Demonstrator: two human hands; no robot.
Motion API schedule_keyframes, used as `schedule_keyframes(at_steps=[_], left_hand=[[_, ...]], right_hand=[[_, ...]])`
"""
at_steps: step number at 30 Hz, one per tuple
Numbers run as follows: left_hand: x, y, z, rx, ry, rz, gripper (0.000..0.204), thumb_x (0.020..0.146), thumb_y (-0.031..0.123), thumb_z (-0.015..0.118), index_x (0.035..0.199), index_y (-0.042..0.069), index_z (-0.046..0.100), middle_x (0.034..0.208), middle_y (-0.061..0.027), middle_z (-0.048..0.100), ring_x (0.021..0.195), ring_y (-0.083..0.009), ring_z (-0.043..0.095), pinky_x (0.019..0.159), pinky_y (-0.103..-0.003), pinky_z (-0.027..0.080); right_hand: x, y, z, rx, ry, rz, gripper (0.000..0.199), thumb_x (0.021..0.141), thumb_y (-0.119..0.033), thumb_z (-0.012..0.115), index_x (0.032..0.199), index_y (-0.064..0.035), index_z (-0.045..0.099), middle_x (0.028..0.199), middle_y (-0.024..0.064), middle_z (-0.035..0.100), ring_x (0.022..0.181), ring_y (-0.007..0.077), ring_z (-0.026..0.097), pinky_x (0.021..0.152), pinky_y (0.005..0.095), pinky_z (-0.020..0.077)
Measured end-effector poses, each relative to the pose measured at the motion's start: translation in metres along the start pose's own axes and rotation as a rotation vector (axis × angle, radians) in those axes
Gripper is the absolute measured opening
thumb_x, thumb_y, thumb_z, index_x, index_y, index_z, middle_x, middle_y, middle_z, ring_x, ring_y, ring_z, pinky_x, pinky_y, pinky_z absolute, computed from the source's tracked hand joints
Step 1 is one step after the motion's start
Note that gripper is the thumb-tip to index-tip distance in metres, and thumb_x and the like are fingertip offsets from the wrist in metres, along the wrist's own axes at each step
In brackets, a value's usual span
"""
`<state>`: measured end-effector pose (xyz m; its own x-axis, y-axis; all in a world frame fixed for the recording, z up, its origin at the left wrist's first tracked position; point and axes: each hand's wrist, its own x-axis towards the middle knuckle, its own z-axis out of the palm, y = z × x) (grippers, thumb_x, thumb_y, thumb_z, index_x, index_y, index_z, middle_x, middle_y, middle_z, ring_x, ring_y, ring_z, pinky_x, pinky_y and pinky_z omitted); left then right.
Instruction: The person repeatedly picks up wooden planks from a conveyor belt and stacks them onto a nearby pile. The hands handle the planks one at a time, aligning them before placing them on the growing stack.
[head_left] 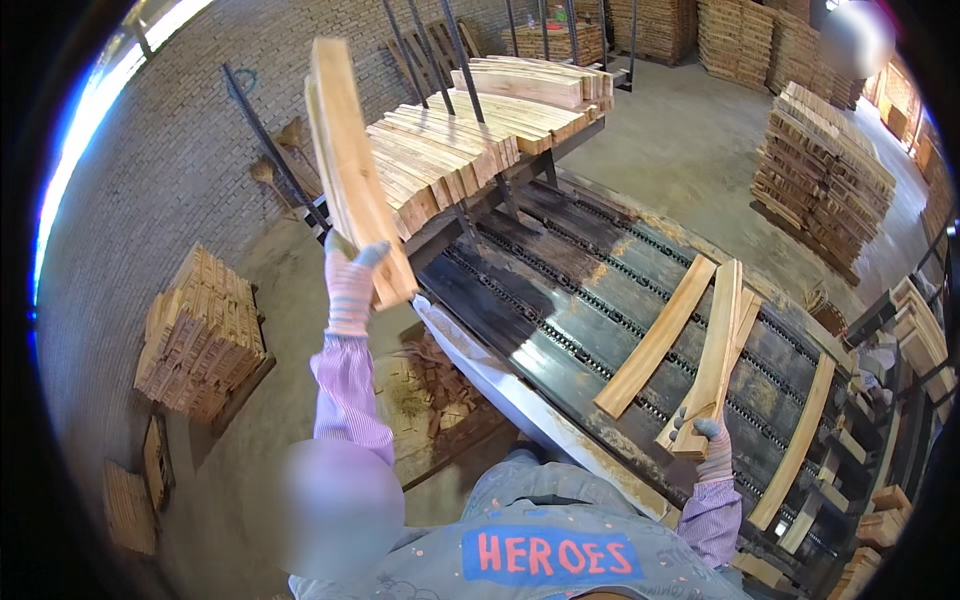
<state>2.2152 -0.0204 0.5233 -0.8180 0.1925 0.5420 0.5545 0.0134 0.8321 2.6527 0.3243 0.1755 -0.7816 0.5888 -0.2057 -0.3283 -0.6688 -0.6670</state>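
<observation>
My left hand (352,280), in a striped glove, is closed round the lower part of some wooden boards (350,170), which it holds raised and tilted beside the rack. My right hand (706,446), gloved too, grips the near end of a few stacked boards (714,345) over the chain conveyor (540,270). A single board (655,335) lies across the chains just left of that hand. Another board (797,440) lies on the conveyor to its right.
Packed boards (440,155) fill a black rack with upright bars at the conveyor's far left. Board stacks (205,335) (820,180) stand on the floor at both sides. Wood offcuts (450,385) lie below the conveyor's edge. More lumber (920,330) rests at far right.
</observation>
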Motion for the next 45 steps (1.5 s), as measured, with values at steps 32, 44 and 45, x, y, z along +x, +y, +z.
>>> schedule_keyframes(at_steps=[32,44,45], left_hand=[[-0.116,0.09,0.06,0.423,0.136,0.578,0.041,0.095,0.019,0.075,0.131,0.002,0.066,0.129,-0.0198,0.064,0.119,-0.0339,0.061,0.105,-0.044,0.048],[-0.133,0.106,0.126,-0.346,-0.537,-0.049,0.065,0.096,0.023,0.069,0.152,-0.001,0.046,0.15,-0.0158,0.052,0.137,-0.0315,0.052,0.116,-0.044,0.04],[-0.132,0.102,0.129,-0.405,-0.622,-0.129,0.063,0.094,0.025,0.073,0.147,-0.001,0.051,0.145,-0.0159,0.055,0.131,-0.0308,0.055,0.113,-0.043,0.042]], right_hand=[[0.021,-0.181,0.135,-0.39,-0.224,-0.312,0.084,0.076,-0.015,0.075,0.153,-0.002,0.044,0.127,0.0118,0.066,0.113,0.0242,0.068,0.097,0.037,0.0574],[0.235,-0.3,0.328,-1.439,0.083,-1.026,0.063,0.093,-0.029,0.073,0.15,-0.0138,0.053,0.131,0.0195,0.069,0.12,0.0346,0.068,0.104,0.0437,0.0525],[0.252,-0.308,0.347,-1.518,0.088,-1.028,0.063,0.094,-0.03,0.073,0.152,-0.0178,0.051,0.13,0.0186,0.07,0.119,0.0341,0.068,0.104,0.0443,0.0531]])
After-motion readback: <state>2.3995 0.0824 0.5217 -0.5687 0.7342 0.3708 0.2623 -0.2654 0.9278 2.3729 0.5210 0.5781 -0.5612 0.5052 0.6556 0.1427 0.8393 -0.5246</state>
